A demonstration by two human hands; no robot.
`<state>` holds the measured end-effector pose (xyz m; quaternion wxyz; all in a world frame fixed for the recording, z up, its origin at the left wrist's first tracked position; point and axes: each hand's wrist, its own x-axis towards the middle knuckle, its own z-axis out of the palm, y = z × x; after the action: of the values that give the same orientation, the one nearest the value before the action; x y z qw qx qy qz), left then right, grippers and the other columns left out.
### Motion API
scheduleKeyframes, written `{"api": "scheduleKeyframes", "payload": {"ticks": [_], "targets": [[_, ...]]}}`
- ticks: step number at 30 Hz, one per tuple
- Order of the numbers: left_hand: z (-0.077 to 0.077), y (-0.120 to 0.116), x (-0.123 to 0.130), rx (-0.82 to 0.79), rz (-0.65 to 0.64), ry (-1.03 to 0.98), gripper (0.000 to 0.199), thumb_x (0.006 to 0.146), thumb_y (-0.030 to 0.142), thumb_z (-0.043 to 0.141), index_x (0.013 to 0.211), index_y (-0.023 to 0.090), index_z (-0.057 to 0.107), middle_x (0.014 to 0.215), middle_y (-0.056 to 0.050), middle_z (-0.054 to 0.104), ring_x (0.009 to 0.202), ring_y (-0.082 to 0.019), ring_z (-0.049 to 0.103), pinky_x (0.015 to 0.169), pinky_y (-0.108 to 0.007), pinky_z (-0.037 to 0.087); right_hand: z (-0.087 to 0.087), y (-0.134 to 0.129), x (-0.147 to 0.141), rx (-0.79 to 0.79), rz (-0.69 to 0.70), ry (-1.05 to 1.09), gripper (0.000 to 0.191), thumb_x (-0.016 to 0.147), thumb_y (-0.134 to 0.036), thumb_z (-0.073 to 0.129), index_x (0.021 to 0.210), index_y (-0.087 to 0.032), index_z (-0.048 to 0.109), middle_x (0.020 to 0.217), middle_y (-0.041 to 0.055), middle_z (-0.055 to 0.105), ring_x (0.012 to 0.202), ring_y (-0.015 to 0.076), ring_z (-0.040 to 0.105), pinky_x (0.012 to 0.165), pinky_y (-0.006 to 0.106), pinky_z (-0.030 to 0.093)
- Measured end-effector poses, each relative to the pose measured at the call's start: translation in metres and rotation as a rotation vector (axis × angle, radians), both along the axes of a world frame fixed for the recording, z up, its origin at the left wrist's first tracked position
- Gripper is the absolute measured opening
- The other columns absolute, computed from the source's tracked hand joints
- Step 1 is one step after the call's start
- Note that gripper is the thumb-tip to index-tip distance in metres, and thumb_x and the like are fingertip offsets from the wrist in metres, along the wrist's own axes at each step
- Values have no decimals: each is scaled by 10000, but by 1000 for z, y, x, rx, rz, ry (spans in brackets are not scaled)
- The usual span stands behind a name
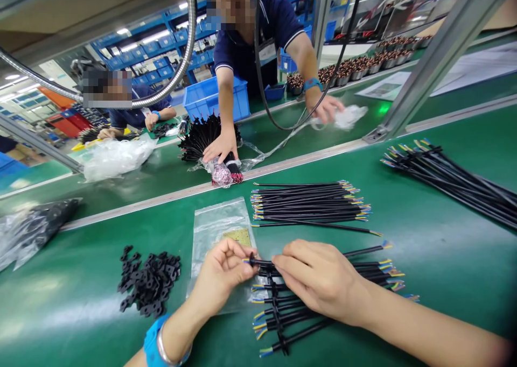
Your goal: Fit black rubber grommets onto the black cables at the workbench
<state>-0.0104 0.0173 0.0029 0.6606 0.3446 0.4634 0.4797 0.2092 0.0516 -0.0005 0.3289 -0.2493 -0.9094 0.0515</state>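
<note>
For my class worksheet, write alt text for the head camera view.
A person's left hand and right hand hold a black cable over a green table. More cables with coloured wire ends and a pile of small black parts lie nearby; two people work beyond.

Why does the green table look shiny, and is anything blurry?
Head view: pale glare spreads over the glossy green tabletop, probably reflected light; head view: crumpled clear plastic beside the nearest co-worker's blue-banded hand looks smeared, while the person's left hand and right hand look fairly sharp.
</note>
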Motion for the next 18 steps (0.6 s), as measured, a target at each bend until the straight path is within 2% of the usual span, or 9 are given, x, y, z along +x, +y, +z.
{"api": "scheduleKeyframes", "payload": {"ticks": [3, 7, 12, 15, 18], "targets": [[-3, -3, 5, -11, -23, 19, 354, 591, 211, 886, 819, 178, 617, 883, -17, 740, 688, -100, 675, 668, -203, 532, 4, -2, -2, 17, 16, 31, 229, 937, -142, 431, 885, -157, 653, 708, 35, 570, 640, 161, 499, 585, 292, 391], [-4, -5, 9, -39, -11, 88, 337, 531, 255, 909, 792, 180, 710, 656, -4, 704, 575, -109, 643, 588, -207, 519, 5, -6, -4, 55, 17, 47, 195, 937, -150, 460, 871, -150, 643, 689, 31, 562, 635, 164, 495, 581, 299, 373], [0, -9, 12, 221, 20, 311, 204, 536, 220, 896, 709, 231, 789, 749, -37, 681, 674, -146, 634, 600, -231, 520, 5, -14, -3, -39, 40, 34, 210, 946, -146, 430, 871, -148, 626, 702, 34, 543, 625, 167, 461, 558, 312, 332], [2, -13, 14, 315, 8, 416, 169, 597, 224, 867, 745, 272, 801, 750, -51, 689, 679, -168, 632, 577, -249, 508, 3, -17, -5, -46, 24, 63, 211, 945, -142, 426, 849, -148, 613, 692, 32, 532, 614, 166, 444, 549, 317, 313], [3, -17, 17, 388, 6, 502, 184, 619, 224, 857, 773, 308, 802, 743, -47, 710, 681, -184, 642, 617, -282, 514, 0, -20, -8, -46, 27, 69, 226, 937, -139, 427, 774, -157, 582, 686, 34, 514, 607, 164, 427, 540, 316, 302]]}}
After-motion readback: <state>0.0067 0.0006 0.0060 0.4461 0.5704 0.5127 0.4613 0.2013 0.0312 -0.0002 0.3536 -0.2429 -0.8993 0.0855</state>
